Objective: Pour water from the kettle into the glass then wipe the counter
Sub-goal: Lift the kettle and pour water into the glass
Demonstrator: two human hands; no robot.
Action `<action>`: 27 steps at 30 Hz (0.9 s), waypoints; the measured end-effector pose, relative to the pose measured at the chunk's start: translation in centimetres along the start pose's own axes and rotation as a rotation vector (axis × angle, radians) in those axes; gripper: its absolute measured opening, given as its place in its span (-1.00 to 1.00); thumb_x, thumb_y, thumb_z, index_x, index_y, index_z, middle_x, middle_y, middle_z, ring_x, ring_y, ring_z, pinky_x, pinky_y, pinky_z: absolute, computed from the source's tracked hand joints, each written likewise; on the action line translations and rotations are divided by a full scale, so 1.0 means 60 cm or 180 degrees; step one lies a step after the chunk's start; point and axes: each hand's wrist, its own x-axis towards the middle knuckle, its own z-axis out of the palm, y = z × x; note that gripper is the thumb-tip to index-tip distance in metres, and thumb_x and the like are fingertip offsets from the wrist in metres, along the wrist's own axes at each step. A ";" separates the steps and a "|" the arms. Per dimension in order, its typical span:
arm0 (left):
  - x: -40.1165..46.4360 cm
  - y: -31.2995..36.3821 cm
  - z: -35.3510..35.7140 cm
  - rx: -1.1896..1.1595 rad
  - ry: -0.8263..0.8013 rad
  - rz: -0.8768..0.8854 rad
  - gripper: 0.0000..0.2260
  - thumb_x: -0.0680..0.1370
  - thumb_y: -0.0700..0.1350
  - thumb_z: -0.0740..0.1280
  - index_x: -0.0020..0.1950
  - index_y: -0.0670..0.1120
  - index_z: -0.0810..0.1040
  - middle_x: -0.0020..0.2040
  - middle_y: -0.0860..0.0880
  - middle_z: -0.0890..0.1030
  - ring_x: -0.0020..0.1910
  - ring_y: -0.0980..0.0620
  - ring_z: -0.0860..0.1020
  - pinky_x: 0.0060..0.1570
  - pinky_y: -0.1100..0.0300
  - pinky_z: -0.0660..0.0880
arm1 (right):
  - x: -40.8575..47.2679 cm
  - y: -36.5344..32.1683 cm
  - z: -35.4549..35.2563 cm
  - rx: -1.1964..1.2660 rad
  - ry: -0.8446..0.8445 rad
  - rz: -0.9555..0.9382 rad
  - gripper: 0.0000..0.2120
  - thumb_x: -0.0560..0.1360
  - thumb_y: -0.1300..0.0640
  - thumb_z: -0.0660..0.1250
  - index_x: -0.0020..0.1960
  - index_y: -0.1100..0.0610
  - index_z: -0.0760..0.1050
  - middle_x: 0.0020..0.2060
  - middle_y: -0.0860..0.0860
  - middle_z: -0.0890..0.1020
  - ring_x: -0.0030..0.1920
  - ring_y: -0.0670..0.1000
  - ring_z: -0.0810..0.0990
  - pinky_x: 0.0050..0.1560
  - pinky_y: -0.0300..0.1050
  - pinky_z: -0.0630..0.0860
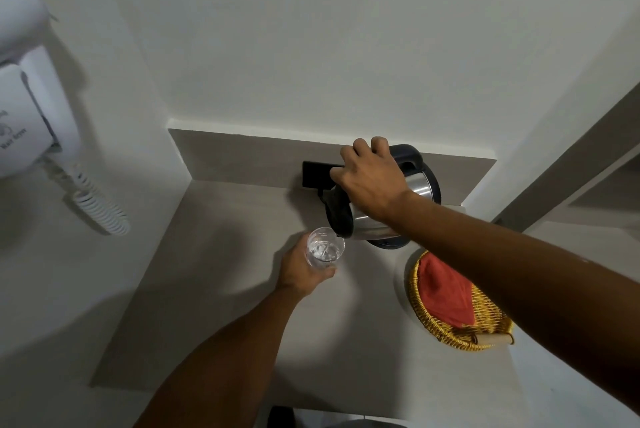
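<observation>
A steel kettle (420,185) with a black lid and handle is tilted to the left, its spout just over the rim of a clear glass (325,248). My right hand (370,178) grips the kettle's handle from above. My left hand (301,271) is wrapped around the glass, holding it over the grey counter (221,289). Water shows in the glass. A red cloth (446,289) lies in a woven yellow basket (460,337) to the right; my right forearm crosses over part of it.
A white wall-mounted hair dryer (31,108) with a coiled cord hangs on the left wall. A black socket plate (313,173) sits on the backsplash behind the kettle. A dark object (280,417) shows at the counter's near edge.
</observation>
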 end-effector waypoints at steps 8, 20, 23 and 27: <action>0.000 -0.003 0.001 -0.0073 -0.0031 -0.0051 -0.30 0.21 -0.15 0.71 0.31 -0.01 0.56 0.06 0.11 0.61 0.08 0.09 0.59 0.02 0.37 0.48 | 0.006 -0.004 -0.007 -0.0059 0.0009 -0.0033 -0.89 0.47 0.16 0.31 -0.02 0.08 0.54 -0.06 0.12 0.50 -0.01 0.16 0.42 0.05 0.11 0.27; -0.002 0.000 -0.003 -0.0066 -0.0017 0.0028 -0.31 0.21 -0.17 0.70 0.30 -0.03 0.57 0.06 0.11 0.60 0.06 0.11 0.57 -0.14 0.58 0.42 | 0.016 -0.014 -0.014 -0.0215 -0.0061 -0.0111 -0.89 0.50 0.15 0.28 0.00 0.07 0.55 -0.07 0.09 0.48 -0.01 0.14 0.41 0.07 0.09 0.27; -0.003 0.000 -0.004 -0.0014 -0.0025 0.0038 -0.30 0.23 -0.15 0.70 0.33 -0.03 0.56 0.07 0.12 0.58 0.07 0.12 0.55 -0.06 0.48 0.42 | 0.019 -0.017 -0.014 -0.0262 -0.0098 -0.0129 -0.89 0.49 0.14 0.31 0.00 0.06 0.55 -0.06 0.09 0.49 -0.01 0.13 0.41 0.07 0.09 0.27; -0.003 -0.002 -0.005 -0.0053 -0.0011 0.0041 -0.29 0.21 -0.17 0.70 0.33 -0.04 0.57 0.08 0.10 0.60 0.06 0.12 0.55 -0.15 0.70 0.35 | 0.023 -0.018 -0.014 -0.0287 -0.0108 -0.0157 -0.88 0.48 0.12 0.32 0.01 0.06 0.55 -0.06 0.10 0.49 -0.01 0.14 0.42 0.07 0.09 0.26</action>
